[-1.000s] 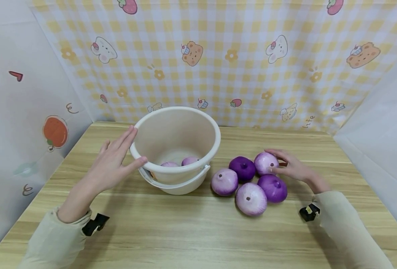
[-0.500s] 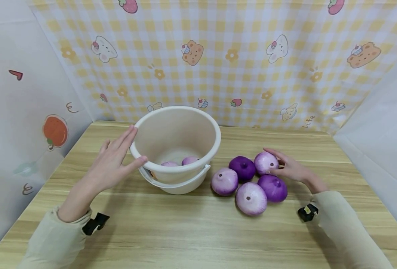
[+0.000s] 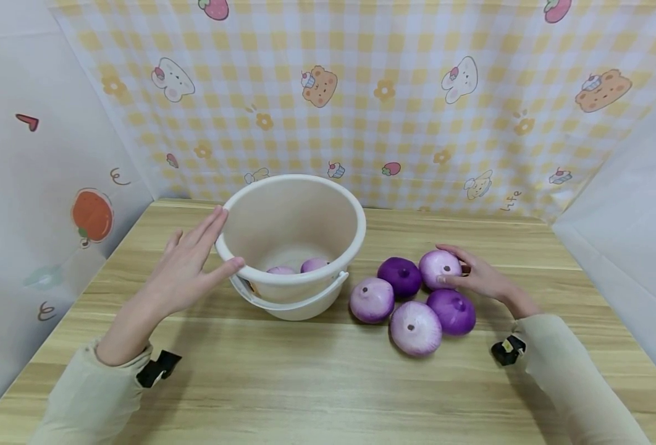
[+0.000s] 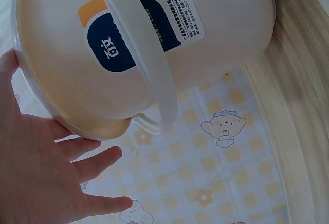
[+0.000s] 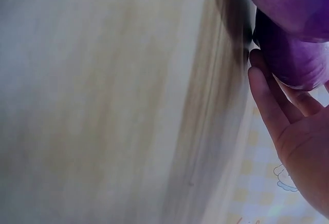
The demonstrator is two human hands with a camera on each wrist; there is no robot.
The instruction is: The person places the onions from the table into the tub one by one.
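A cream plastic bucket (image 3: 300, 295) stands on the table with two purple onions (image 3: 314, 265) partly showing inside. My left hand (image 3: 186, 266) touches the left of its rim with straight, spread fingers; the left wrist view shows the bucket's label (image 4: 139, 29) and swung handle (image 4: 139, 54). Right of the bucket lies a cluster of onions. My right hand (image 3: 480, 277) holds the farthest pale purple onion (image 3: 436, 267), thumb on the near side and fingers behind. In the right wrist view, fingers (image 5: 270, 100) curve along an onion (image 5: 298, 62).
Two pale onions (image 3: 371, 300) and two dark purple onions (image 3: 399, 276) sit close around the held one. Behind the wooden table (image 3: 306, 389) hangs a yellow checked curtain (image 3: 383, 123). White cloth walls (image 3: 33, 247) stand at both sides.
My right hand has shifted slightly left, its thumb now farther over the pale onion. My left hand stays at the bucket rim.
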